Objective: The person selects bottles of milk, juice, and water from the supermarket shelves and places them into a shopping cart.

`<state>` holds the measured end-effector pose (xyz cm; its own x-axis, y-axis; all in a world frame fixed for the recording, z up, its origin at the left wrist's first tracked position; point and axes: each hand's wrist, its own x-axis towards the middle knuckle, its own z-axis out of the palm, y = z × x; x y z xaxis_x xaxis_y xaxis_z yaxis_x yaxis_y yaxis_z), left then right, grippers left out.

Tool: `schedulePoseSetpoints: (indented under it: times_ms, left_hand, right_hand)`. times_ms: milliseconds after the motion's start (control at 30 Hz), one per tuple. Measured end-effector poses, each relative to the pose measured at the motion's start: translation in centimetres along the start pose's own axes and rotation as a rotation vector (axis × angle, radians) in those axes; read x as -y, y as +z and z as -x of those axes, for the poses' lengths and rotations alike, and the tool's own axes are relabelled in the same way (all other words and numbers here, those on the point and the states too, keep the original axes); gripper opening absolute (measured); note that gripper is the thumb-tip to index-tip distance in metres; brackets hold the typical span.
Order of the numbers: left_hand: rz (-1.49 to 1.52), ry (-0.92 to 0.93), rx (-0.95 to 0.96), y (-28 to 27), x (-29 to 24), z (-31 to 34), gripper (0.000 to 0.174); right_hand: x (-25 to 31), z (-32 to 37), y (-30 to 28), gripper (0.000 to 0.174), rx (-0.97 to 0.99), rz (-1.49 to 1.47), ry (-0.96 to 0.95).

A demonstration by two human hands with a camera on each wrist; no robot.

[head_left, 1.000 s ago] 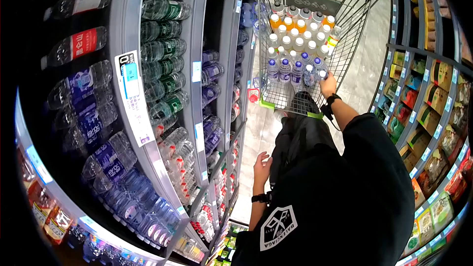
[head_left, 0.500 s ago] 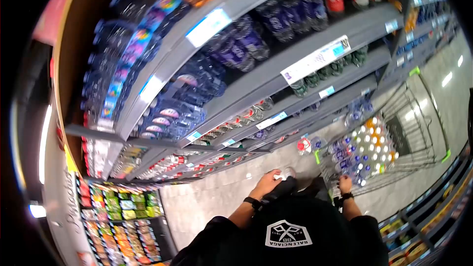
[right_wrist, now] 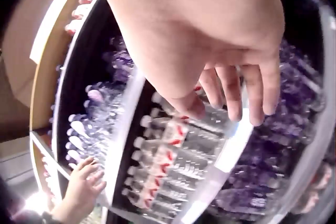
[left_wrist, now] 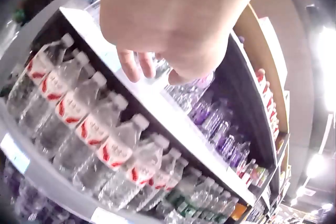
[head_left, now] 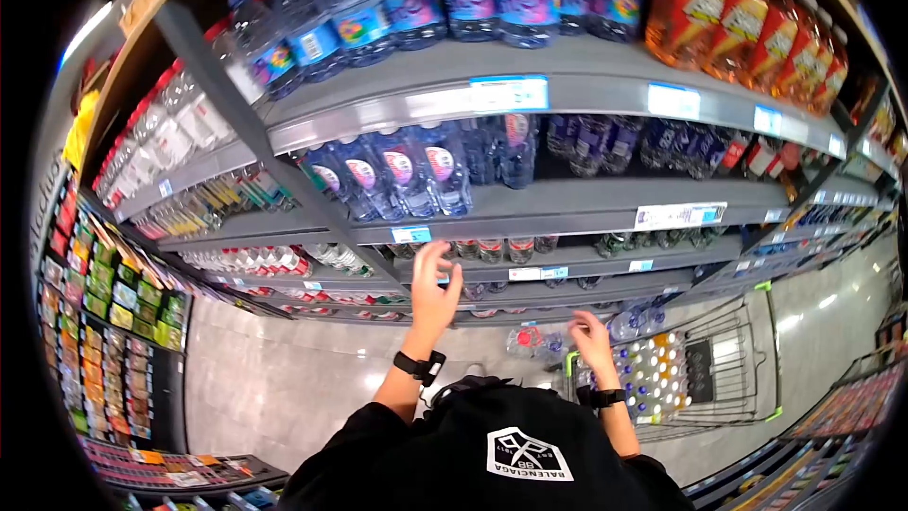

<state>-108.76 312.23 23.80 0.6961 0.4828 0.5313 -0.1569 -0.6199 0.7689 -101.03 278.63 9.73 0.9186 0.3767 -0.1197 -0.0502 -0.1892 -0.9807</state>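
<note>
My left hand (head_left: 435,298) is raised in front of the shelf, its loosely bent fingers near the edge below a row of clear bottles with pink oval labels (head_left: 402,175). Nothing is in it. Seen in the left wrist view, it hangs over the shelf edge, above bottles with red-and-white labels (left_wrist: 113,150). My right hand (head_left: 593,345), also holding nothing, is by the near end of the shopping cart (head_left: 747,364). Inside the cart stand rows of bottles (head_left: 653,369) with white, blue and orange caps. In the right wrist view, the right hand's fingers (right_wrist: 229,90) are loosely spread before the shelves.
Blue-labelled bottles (head_left: 416,14) and orange drinks (head_left: 728,24) line the upper shelf. Purple-labelled bottles (head_left: 605,142) stand on the shelf below. A red-labelled pack of bottles (head_left: 534,341) is on the floor beside the cart. Packaged goods fill a rack (head_left: 113,322) at left.
The view has swung left from the cart to face the bottle shelves. My left hand has risen toward the shelf. My right hand has come away from the cart.
</note>
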Motion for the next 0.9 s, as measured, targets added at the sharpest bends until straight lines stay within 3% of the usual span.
schedulePoseSetpoints:
  times_ms: [200,267,333,367,433,533,667,867,900]
  left_hand:
    - [0.061,0.088,-0.113,-5.8,-2.4,-7.3,0.055]
    - [0.061,0.155,-0.073,-7.2,-4.1,-9.6,0.060]
    - [0.069,0.186,-0.053,-7.8,-4.5,-11.7,0.066]
    - [0.092,0.185,-0.039,-8.0,-4.8,-12.7,0.070]
    - [0.112,0.170,-0.023,-8.6,-6.2,-14.5,0.080]
    - [0.035,0.094,0.057,-9.0,-6.1,-16.4,0.082]
    - [-0.066,0.194,-0.013,-8.2,-4.3,-17.7,0.075]
    - [-0.051,0.246,-0.021,-9.1,-5.1,-16.3,0.074]
    - [-0.051,0.355,-0.084,-9.2,-5.0,-15.9,0.073]
  right_hand:
    - [17.1,-4.2,8.3,0.042,0.116,0.078,-0.290]
    - [20.3,-6.3,10.9,0.046,0.073,0.109,-0.478]
    - [24.1,-7.8,13.6,0.055,0.015,0.053,-0.498]
    - [25.1,-8.8,14.8,0.055,0.002,0.060,-0.495]
    - [26.9,-10.7,17.1,0.066,-0.176,0.121,-0.716]
    - [27.9,-13.3,20.2,0.072,-0.271,0.068,-0.746]
    - [28.7,-14.8,22.1,0.074,-0.220,0.008,-0.676]
    - [28.3,-12.6,21.6,0.063,-0.354,0.101,-0.588]
    - [28.3,-11.6,21.7,0.064,-0.363,-0.002,-0.557]
